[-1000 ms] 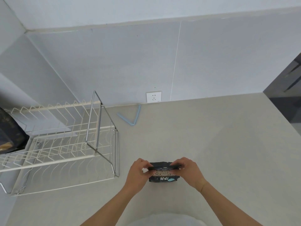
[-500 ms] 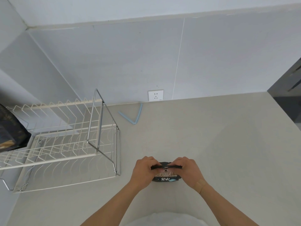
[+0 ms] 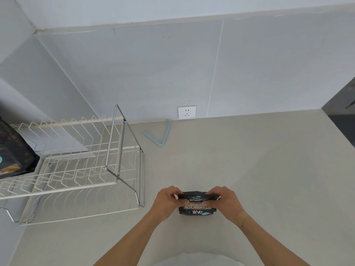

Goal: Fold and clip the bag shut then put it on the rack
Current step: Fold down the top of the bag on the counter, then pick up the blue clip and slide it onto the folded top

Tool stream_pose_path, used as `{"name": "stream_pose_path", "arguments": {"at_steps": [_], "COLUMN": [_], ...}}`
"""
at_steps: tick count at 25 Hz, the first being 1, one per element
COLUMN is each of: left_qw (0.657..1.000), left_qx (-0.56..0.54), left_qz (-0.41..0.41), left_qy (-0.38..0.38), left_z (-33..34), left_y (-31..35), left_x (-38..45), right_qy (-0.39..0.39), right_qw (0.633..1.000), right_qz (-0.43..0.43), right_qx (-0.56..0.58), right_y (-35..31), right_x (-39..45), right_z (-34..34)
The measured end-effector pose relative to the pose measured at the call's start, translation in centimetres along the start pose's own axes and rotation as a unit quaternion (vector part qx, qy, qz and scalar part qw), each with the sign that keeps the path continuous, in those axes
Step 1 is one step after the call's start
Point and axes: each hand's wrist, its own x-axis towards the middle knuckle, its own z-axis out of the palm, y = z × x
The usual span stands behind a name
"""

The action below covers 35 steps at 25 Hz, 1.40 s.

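Two hands, our left hand [image 3: 166, 202] and right hand [image 3: 225, 203], pinch the black bag's [image 3: 197, 206] folded top; each grip is closed on it on the bench [image 3: 269, 169].

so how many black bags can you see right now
2. One bag is on the counter, pinched along its folded top by the left hand and right hand. Another bag sits at the left edge by the rack, partly cut off.
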Motion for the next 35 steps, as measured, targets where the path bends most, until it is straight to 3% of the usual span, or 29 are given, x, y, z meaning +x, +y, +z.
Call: {"name": "stream_pose_path", "arguments": {"at_steps": [3, 6, 8, 10, 12, 14, 18, 22, 31, 35], "left_qw": [0.989, 0.947, 0.924, 0.934, 0.966, 0.969, 0.950, 0.926, 0.917, 0.938], "left_qx": [0.001, -0.045, -0.070, -0.061, 0.009, 0.073, 0.247, 0.326, 0.351, 0.272], "left_qz": [-0.085, -0.177, -0.228, -0.264, -0.255, -0.201, -0.164, -0.181, -0.132, -0.096], "left_qy": [-0.119, -0.264, -0.298, -0.231, -0.036, 0.122, 0.099, 0.054, 0.137, 0.193], "left_z": [-2.3, -4.3, -5.0, -5.4, -5.8, -6.4, -7.2, -7.4, -6.2, -4.4], "left_y": [0.7, 1.6, 1.5, 1.4, 1.3, 1.8, 3.4, 4.2, 2.3, 1.5], "left_x": [1.2, 3.4, 5.0, 6.7, 9.1, 11.5, 16.1, 19.6, 17.5, 12.5], "right_qy": [-0.007, -0.020, -0.043, -0.056, -0.053, -0.056, -0.072, -0.085, -0.077, -0.056], "right_qw": [1.000, 1.000, 0.998, 0.997, 0.998, 0.997, 0.995, 0.994, 0.996, 0.997], "right_qz": [0.001, 0.002, -0.002, 0.003, 0.010, 0.009, 0.005, 0.011, 0.001, -0.004], "right_qx": [-0.006, -0.023, -0.038, -0.045, -0.042, -0.044, -0.070, -0.064, -0.053, -0.044], "right_y": [0.2, -0.1, -0.3, -0.4, -0.3, -0.2, -0.1, -0.1, 0.3, 0.4], "right_x": [0.0, 0.4, 0.8, 0.8, 0.9, 0.7, 1.4, 1.6, 1.9, 1.7], "right_z": [0.2, 0.0, -0.3, -0.5, -0.5, -0.4, -0.6, -0.8, -0.6, -0.3]}}
